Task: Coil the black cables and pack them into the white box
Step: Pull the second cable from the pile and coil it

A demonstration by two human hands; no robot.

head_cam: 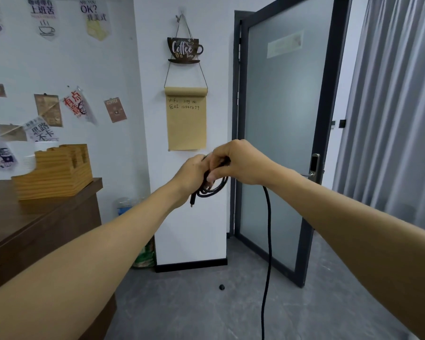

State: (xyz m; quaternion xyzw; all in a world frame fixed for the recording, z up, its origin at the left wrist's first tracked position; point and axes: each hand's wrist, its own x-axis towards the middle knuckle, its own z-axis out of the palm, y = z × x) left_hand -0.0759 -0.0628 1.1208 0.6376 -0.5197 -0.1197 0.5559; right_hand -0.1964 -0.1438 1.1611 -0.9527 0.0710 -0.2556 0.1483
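Observation:
A black cable [268, 241] is partly wound into small loops [214, 188] held out in front of me at chest height. My left hand [190, 174] grips the loops from the left, and a plug end hangs just below it. My right hand [241, 163] is curled round the cable at the top of the loops, touching my left hand. The loose length of cable drops from under my right wrist straight down past the bottom edge of the view. No white box is in view.
A brown wooden counter [35, 224] stands at the left with a ribbed wooden holder [54, 173] on it. Ahead is a white wall pillar with a coffee sign and paper roll [186, 119]. A frosted glass door [285, 133] stands at the right, beside grey curtains [398, 106].

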